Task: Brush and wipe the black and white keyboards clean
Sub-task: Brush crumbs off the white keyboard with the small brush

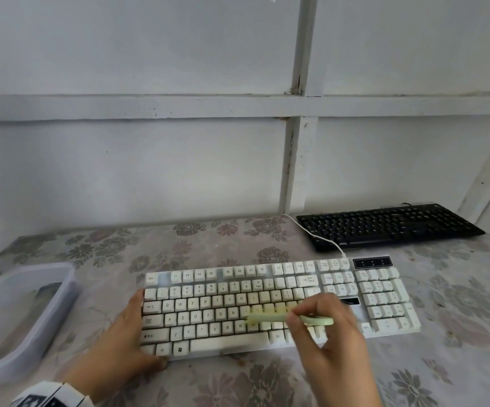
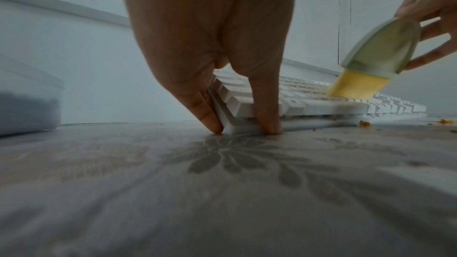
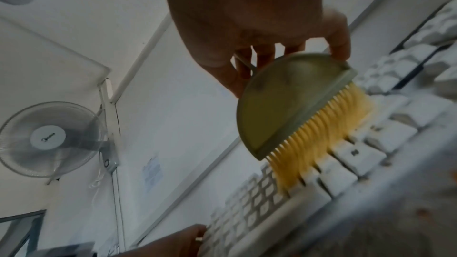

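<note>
Right hand (image 1: pixel 330 333) grip pinches brush (image 3: pixel 291 105), bristles on white keyboard (image 1: pixel 267 306) mid-counter (image 1: pixel 237 383). Left hand (image 1: pixel 120 345) braces its left end, fingers straight. Black keyboard (image 1: pixel 390 226) behind, untouched. Best: short light strokes along key gaps, sweeping crumbs (image 2: pixel 364 123) forward.

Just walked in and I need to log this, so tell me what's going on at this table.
A person is brushing the white keyboard. The right hand holds a small green brush, its yellow bristles on the keys near the middle. The left hand steadies the keyboard's left end, fingers straight against the edge. Orange crumbs lie on the floral tablecloth in front. The black keyboard sits behind, untouched, and a plastic tub stands at the left.
</note>
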Action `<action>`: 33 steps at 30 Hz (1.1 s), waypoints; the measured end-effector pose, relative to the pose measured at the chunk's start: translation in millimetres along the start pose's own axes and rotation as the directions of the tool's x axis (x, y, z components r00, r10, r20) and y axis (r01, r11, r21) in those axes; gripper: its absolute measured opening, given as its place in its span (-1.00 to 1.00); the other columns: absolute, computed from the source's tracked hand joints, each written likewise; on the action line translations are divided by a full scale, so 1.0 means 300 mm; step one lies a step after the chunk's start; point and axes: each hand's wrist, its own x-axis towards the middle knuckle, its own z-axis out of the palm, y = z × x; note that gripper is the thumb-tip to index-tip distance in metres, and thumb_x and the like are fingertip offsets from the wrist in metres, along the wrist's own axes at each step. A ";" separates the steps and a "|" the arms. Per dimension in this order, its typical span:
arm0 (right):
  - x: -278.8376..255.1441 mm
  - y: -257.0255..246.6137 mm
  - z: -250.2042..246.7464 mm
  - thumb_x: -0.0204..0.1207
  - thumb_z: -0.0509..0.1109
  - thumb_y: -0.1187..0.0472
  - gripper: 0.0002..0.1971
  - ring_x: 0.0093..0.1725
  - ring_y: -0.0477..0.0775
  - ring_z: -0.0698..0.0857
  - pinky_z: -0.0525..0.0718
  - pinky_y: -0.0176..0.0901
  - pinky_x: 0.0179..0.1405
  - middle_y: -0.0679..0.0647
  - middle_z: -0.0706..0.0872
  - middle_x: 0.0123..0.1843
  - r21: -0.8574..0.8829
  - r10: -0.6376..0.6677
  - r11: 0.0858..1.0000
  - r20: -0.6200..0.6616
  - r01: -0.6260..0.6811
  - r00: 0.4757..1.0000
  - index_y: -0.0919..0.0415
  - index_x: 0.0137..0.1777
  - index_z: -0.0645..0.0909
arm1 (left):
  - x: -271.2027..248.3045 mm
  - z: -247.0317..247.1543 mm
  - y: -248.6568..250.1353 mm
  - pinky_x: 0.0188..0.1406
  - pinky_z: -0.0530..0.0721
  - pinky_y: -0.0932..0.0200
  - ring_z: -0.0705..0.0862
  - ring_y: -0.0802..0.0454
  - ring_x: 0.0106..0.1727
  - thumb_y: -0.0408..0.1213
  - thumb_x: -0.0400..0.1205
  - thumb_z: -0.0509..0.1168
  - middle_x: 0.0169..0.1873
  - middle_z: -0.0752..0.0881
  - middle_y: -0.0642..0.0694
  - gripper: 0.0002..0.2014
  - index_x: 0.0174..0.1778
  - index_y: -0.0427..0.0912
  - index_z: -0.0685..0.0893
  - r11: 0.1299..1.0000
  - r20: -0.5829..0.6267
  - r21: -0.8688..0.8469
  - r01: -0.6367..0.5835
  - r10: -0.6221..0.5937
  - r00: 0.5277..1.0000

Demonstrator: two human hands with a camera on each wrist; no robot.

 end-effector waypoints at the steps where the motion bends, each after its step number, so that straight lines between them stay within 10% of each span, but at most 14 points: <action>1: 0.007 0.000 -0.013 0.34 0.42 -0.03 -0.86 -0.06 -0.15 0.54 0.59 0.16 -0.08 -0.23 0.64 -0.07 0.017 0.016 1.000 -0.019 -0.016 1.000 -0.22 -0.16 0.51 | 0.001 0.001 -0.001 0.20 0.45 0.32 0.44 0.21 0.32 0.04 -0.02 0.45 0.31 0.39 0.20 0.10 0.37 0.35 -0.08 1.000 0.001 0.002 0.001 -0.001 1.000; 8: -0.015 0.000 0.009 0.34 0.32 -0.08 -0.93 -0.09 -0.17 0.56 0.54 -0.12 -0.15 -0.26 0.61 -0.17 0.050 -0.117 0.992 0.097 0.113 0.988 -0.25 -0.20 0.49 | -0.001 0.002 0.005 0.15 0.48 0.34 0.46 0.22 0.28 0.01 0.01 0.49 0.29 0.40 0.20 0.07 0.31 0.41 -0.09 1.000 -0.005 0.000 0.005 -0.005 1.000; 14: 0.019 0.042 -0.104 0.26 0.41 0.17 -0.80 -0.14 -0.17 0.52 0.52 -0.15 -0.14 -0.23 0.63 -0.16 -0.033 -0.045 0.999 -0.089 0.042 0.995 -0.15 -0.22 0.49 | -0.002 0.003 0.000 0.23 0.50 0.26 0.48 0.23 0.28 0.01 0.00 0.48 0.29 0.41 0.22 0.09 0.38 0.35 -0.04 1.000 -0.011 0.001 0.009 -0.009 1.000; 18: 0.018 0.030 -0.108 0.30 0.43 0.15 -0.82 -0.16 -0.09 0.61 0.53 -0.38 -0.21 -0.18 0.66 -0.22 0.162 0.003 0.987 0.018 -0.006 1.000 -0.18 -0.26 0.54 | 0.001 0.004 -0.011 0.21 0.51 0.27 0.48 0.23 0.29 -0.01 0.02 0.51 0.29 0.41 0.23 0.06 0.32 0.44 -0.03 1.000 -0.007 0.006 -0.004 0.004 1.000; 33: 0.066 0.128 -0.240 0.42 0.50 0.37 -0.69 -0.08 -0.16 0.61 0.45 -0.55 -0.27 -0.18 0.67 -0.13 0.026 0.154 0.988 -0.008 -0.153 0.988 -0.12 -0.24 0.58 | 0.006 0.006 -0.014 -0.02 0.53 0.39 0.54 0.29 0.18 -0.07 0.02 0.55 0.19 0.45 0.33 0.02 0.20 0.58 0.02 0.999 -0.006 -0.052 -0.001 0.000 1.000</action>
